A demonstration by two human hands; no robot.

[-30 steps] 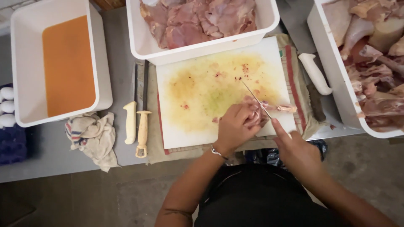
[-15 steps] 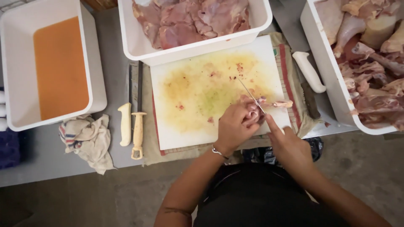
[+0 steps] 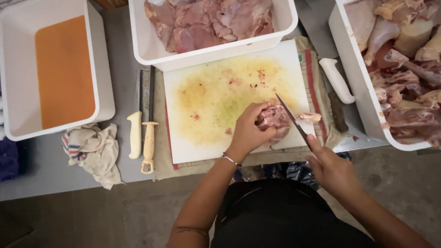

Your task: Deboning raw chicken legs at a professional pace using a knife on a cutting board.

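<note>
the left hand [image 3: 248, 133] is clamped down over a raw chicken piece [image 3: 274, 120] at the lower right of the stained white cutting board [image 3: 216, 101], fingers curled shut on the meat so it stays pinned, while the right hand [image 3: 331, 171] down at the lower right of the frame is closed round the handle of a knife [image 3: 290, 118], forefinger laid along the top, likely to steady the thin blade as it slants up and left into the meat; a pale bone end [image 3: 311, 116] pokes out just right of the blade; the board lies on a striped cloth [image 3: 314, 78], which probably keeps it from sliding on the grey table [image 3: 119, 59]; a white tub of boned meat [image 3: 280, 27] sits touching the board's top edge, and another tub of uncut pieces [image 3: 353, 78] fills the right edge of the frame, both within easy reach; a white-handled knife [image 3: 134, 134] and a sharpening steel [image 3: 149, 138] lie side by side just left of the board, a crumpled rag [image 3: 94, 151] further left, and an emptier tub with an orange bottom [image 3: 103, 87] at upper left; a spare white handle [image 3: 336, 80] rests between board and right tub
</note>
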